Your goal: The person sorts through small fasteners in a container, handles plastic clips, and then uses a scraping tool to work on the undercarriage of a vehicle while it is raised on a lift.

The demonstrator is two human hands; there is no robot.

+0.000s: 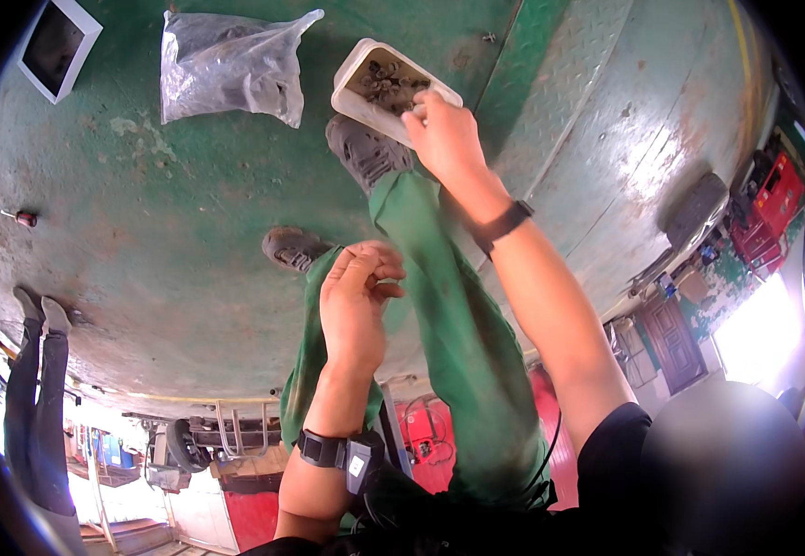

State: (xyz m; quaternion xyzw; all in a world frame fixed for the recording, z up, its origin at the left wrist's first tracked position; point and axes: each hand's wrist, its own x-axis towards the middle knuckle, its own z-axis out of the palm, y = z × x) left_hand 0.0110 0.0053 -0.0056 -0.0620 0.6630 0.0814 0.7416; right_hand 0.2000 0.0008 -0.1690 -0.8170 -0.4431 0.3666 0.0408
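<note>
My right hand point(439, 130) has its fingers curled over the near right rim of a white plastic container point(356, 65), which holds several small metal parts point(379, 83). The container sits just beyond my grey shoe point(361, 148), partly over its toe from this view. My left hand point(361, 287) hovers over my green-trousered legs point(439, 306), fingers curled inward; whatever they may hold is hidden.
A clear bag of dark parts point(226, 69), a white-edged tray point(40, 46) and a screwdriver point(22, 218) lie on the green floor point(161, 185). A person's legs point(45, 389) show at left. Red machinery point(773, 204) and a tread-plate strip point(560, 74) are at right.
</note>
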